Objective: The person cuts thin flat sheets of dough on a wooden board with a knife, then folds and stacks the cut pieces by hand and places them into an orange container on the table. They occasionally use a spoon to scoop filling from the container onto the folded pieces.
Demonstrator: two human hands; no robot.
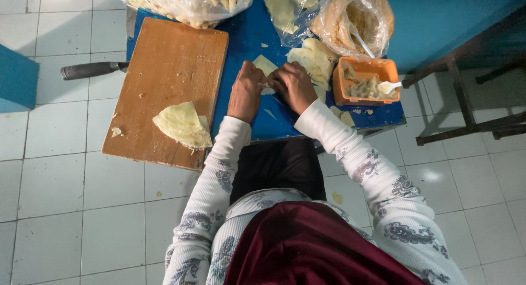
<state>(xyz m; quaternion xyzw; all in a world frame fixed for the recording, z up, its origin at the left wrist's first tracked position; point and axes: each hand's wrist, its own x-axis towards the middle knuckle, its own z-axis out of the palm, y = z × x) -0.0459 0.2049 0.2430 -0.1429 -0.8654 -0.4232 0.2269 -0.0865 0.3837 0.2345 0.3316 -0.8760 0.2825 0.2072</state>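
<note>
My left hand (245, 92) and my right hand (293, 85) meet over a pale yellow pastry sheet (265, 64) lying on the low blue table (246, 33). Fingertips of both hands pinch the sheet's near part; most of it is hidden beneath them. Just right of my right hand stands an orange tub (366, 79) of filling with a white spoon (390, 86) in it. A loose pile of the same sheets (312, 57) lies between my hands and the tub.
A wooden board (164, 71) on the left carries a stack of folded sheets (182, 125). A knife's dark handle (87, 70) sticks out past the board's left side. Plastic bags (186, 3) of pastry and filling (353, 16) crowd the table's far end. A dark metal frame (466, 93) stands at right.
</note>
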